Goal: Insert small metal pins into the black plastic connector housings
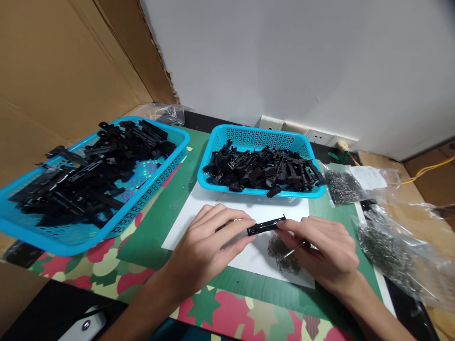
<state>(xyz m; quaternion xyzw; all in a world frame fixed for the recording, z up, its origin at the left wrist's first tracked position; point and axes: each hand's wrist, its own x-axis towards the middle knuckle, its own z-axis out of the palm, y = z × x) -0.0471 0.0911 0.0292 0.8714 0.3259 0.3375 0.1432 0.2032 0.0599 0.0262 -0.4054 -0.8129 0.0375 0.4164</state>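
Note:
A narrow black plastic strip (266,226) is held level between both hands over a white sheet of paper (199,208). My left hand (209,241) pinches its left end with the fingertips. My right hand (325,248) grips its right end and also holds a thin metal pin (294,249) that points down-left. Under the right hand a small heap of tiny metal springs (280,253) lies on the paper.
Two blue baskets of black plastic parts stand behind: a large one (71,237) at left, a smaller one (259,137) at centre. Clear bags of metal springs (391,251) lie at right. Cardboard walls the left side; wall sockets (320,137) sit at the back.

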